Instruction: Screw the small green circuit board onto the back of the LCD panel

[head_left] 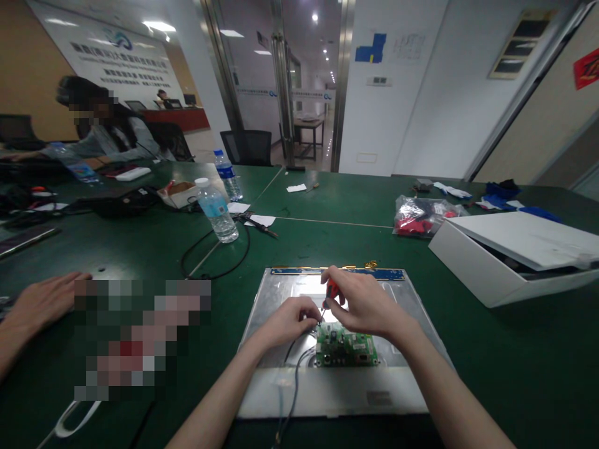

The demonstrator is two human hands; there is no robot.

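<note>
A flat metal panel point(402, 349) lies on the green table, with a blue strip along its far edge. On it sits a green circuit board point(346, 348), with dark cables at its left side. My right hand point(358, 299) is closed around a red-handled screwdriver point(332, 290), whose thin shaft points down to the board's upper left corner. Beside that tip is my left hand point(296, 318), its fingers pinched together at the corner; what they hold, if anything, is hidden.
Another person's hand point(51, 299) rests on the table point(327, 243) at the left. Two water bottles point(218, 212) point(228, 174) and a looped black cable are beyond the panel's left side. An open white box point(496, 274) and a plastic bag point(421, 215) are at the right.
</note>
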